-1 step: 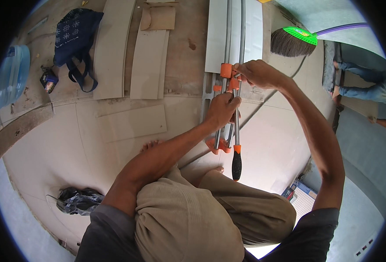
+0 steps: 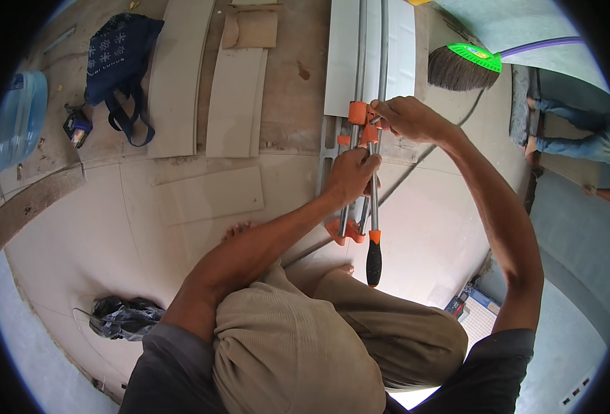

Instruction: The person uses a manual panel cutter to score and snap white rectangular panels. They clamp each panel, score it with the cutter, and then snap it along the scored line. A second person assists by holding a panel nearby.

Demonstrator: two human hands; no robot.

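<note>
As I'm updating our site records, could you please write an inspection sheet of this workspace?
Surface: pale floor with visible seams.
Job's things: tile cutter with orange fittings and black-and-orange handle; its rails extend over a white panel.
Clutter: dark blue bag, crumpled black plastic, tan boards, green-headed broom.
Hands: left hand grips the tile cutter's rails; right hand is at an orange fitting, exact grip unclear.
Cables: dark cord on the floor, passing behind the tile cutter.
Surroundings: another person's jeans-clad legs at the right.
</note>
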